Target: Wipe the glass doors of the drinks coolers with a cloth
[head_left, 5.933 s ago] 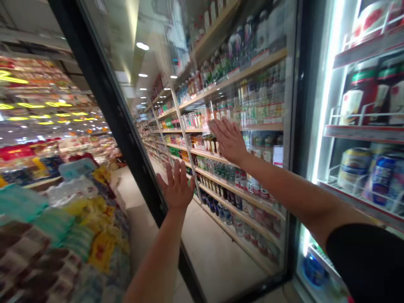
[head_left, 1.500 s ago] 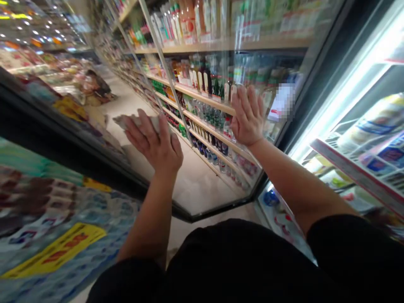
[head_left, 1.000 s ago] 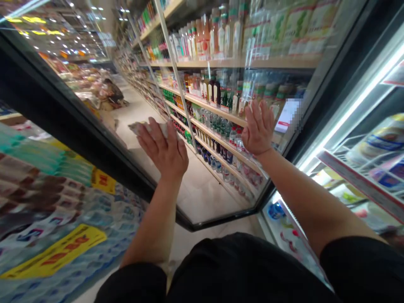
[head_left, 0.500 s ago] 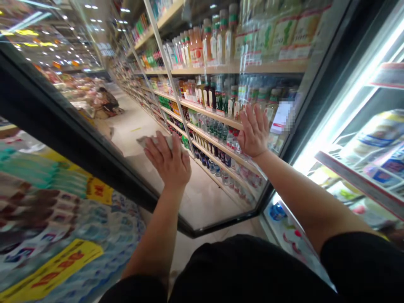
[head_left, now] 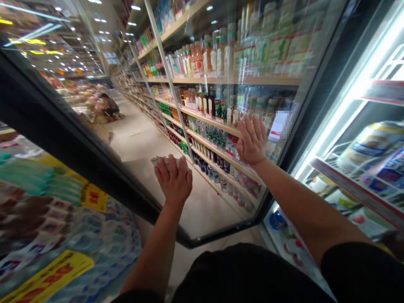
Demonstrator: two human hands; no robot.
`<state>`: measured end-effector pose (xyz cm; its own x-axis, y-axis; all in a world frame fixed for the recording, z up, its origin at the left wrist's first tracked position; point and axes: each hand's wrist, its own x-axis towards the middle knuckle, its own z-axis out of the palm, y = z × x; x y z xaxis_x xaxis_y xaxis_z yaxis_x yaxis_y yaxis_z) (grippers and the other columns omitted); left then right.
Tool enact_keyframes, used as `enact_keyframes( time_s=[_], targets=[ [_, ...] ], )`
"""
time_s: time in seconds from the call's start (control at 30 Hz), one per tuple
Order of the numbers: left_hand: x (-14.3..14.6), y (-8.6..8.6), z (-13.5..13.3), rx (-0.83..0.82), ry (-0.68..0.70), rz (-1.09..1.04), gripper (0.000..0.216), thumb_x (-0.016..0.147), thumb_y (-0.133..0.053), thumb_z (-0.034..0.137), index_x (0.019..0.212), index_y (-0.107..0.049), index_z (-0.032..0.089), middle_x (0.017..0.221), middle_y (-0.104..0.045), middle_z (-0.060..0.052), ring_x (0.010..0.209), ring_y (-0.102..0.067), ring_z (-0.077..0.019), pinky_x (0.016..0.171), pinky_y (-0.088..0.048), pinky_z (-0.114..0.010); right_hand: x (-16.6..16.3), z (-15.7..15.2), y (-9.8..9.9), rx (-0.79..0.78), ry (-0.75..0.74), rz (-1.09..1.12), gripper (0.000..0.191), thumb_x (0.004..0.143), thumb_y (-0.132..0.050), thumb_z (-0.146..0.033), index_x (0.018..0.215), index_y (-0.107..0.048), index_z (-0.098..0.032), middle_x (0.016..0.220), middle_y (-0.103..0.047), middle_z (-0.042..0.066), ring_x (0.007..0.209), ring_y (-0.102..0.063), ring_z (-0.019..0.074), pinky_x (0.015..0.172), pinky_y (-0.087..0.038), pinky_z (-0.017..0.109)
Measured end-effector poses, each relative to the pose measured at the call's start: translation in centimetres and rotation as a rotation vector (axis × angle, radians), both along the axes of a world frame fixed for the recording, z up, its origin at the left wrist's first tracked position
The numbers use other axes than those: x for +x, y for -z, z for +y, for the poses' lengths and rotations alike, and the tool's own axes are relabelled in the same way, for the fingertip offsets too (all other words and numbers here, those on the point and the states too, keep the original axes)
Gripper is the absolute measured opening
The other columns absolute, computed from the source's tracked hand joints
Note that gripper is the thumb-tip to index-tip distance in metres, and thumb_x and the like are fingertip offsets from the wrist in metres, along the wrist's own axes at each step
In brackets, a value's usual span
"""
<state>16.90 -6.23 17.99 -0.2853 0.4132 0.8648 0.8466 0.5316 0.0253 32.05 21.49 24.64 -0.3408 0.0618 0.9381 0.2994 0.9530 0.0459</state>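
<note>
A small pale cloth [head_left: 161,160] sits on the inside of the glass door [head_left: 139,139], low down and near the middle. The left hand [head_left: 173,182] lies on top of it with the fingers close together and pushes it flat on the glass. Only the top edge of the cloth peeks out past the fingertips.

The right hand [head_left: 251,142] is off to the side and a bit higher, well apart from the left. It is open with the fingers spread, flat on the same glass, and holds nothing. I think it is there to stop the door from swinging while the other hand pushes.

The door stands wide open, with its black frame [head_left: 78,143] running down to the left. Through the glass you can see long shelves of bottles [head_left: 214,122] and the shop floor [head_left: 139,143].

On the right is the fridge [head_left: 356,189] itself, lit by a bright strip, with tubs on its racks. On the left are packs of water [head_left: 94,248] with a yellow sign [head_left: 47,277].
</note>
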Motion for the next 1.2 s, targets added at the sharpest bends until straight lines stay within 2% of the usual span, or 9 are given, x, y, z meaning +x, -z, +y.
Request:
enact_keyframes(
  time_s=[0.07,0.23,0.3,0.5,0.73,0.8,0.93,1.03,1.2],
  targets=[
    [0.2,1.3,-0.5,0.02,-0.007,-0.046,0.051,0.097,-0.057,0.037,0.145,-0.057,0.02,0.161,-0.038,-0.02,0.157,-0.002,-0.0387,0.123,-0.005,-0.071,0.0,0.0,0.0,-0.005,-0.01,0.008,0.06,0.096,-0.035,-0.032,0.154,-0.044,-0.022,0.158,-0.048,0.008,0.156,-0.028,0.0287,0.126,-0.024,0.057],
    [1.3,8.2,-1.7,-0.076,0.033,-0.044,0.03,0.094,-0.062,0.028,0.122,-0.073,0.026,0.133,-0.067,-0.017,0.151,-0.033,-0.0378,0.12,-0.024,-0.07,-0.1,0.0,0.1,0.029,-0.035,0.049,0.06,0.096,-0.037,-0.03,0.155,-0.043,-0.022,0.158,-0.048,0.008,0.156,-0.027,0.028,0.126,-0.024,0.056],
    [0.6,8.4,-2.6,-0.076,0.01,-0.028,0.03,0.094,-0.062,0.03,0.122,-0.073,0.026,0.133,-0.067,-0.017,0.151,-0.033,-0.0379,0.12,-0.024,-0.069,-0.1,0.0,0.2,0.036,-0.005,0.038,0.059,0.095,-0.038,-0.03,0.154,-0.044,-0.023,0.158,-0.048,0.007,0.156,-0.028,0.0276,0.127,-0.024,0.055],
    [-2.2,2.9,-4.4,0.148,-0.107,-0.071,0.054,0.097,-0.054,0.037,0.144,-0.053,0.011,0.164,-0.026,-0.027,0.157,0.004,-0.0407,0.121,-0.008,-0.073,0.0,0.1,0.2,0.034,0.009,0.04,0.06,0.095,-0.038,-0.03,0.154,-0.045,-0.024,0.158,-0.048,0.006,0.156,-0.029,0.0264,0.126,-0.026,0.053],
    [-0.2,10.4,-5.5,0.049,-0.138,0.035,0.044,0.094,-0.06,0.027,0.136,-0.06,0.013,0.152,-0.046,-0.029,0.154,-0.012,-0.0472,0.113,-0.028,-0.079,-0.1,0.1,0.3,0.09,-0.02,0.111,0.059,0.095,-0.04,-0.029,0.153,-0.046,-0.023,0.156,-0.051,0.008,0.155,-0.031,0.0262,0.126,-0.026,0.052],
    [-0.4,9.5,-5.5,0.069,-0.14,0.085,0.054,0.094,-0.06,0.025,0.146,-0.051,0.015,0.158,-0.037,-0.028,0.154,-0.011,-0.048,0.113,-0.026,-0.08,-0.2,0.0,0.2,0.102,0.021,0.111,0.059,0.094,-0.04,-0.029,0.152,-0.048,-0.024,0.155,-0.053,0.008,0.154,-0.033,0.0263,0.125,-0.028,0.051],
    [-1.5,1.2,-4.8,0.185,-0.163,0.149,0.079,0.097,-0.052,0.021,0.164,-0.011,0.019,0.17,0.002,-0.022,0.155,0.0,-0.0471,0.12,-0.017,-0.076,-0.2,-0.2,0.2,0.139,0.061,0.12,0.059,0.093,-0.041,-0.028,0.152,-0.047,-0.024,0.153,-0.055,0.008,0.152,-0.037,0.0254,0.124,-0.03,0.049],
    [-1.3,-3.0,-3.5,0.251,-0.153,0.146,0.08,0.098,-0.048,0.019,0.165,-0.004,0.024,0.171,0.007,-0.014,0.156,0.001,-0.045,0.123,-0.012,-0.073,-0.3,-0.3,0.2,0.117,0.032,0.122,0.06,0.093,-0.042,-0.027,0.153,-0.046,-0.024,0.153,-0.055,0.008,0.152,-0.037,0.0252,0.124,-0.03,0.049],
    [1.1,0.1,-0.2,0.144,-0.092,0.178,0.073,0.099,-0.051,0.024,0.164,-0.017,0.02,0.169,-0.009,-0.022,0.156,0.003,-0.0425,0.12,-0.016,-0.076,-0.2,-0.2,0.2,0.082,0.043,0.1,0.058,0.093,-0.042,-0.029,0.15,-0.051,-0.025,0.152,-0.056,0.008,0.151,-0.039,0.0259,0.124,-0.031,0.05]
  ],
)
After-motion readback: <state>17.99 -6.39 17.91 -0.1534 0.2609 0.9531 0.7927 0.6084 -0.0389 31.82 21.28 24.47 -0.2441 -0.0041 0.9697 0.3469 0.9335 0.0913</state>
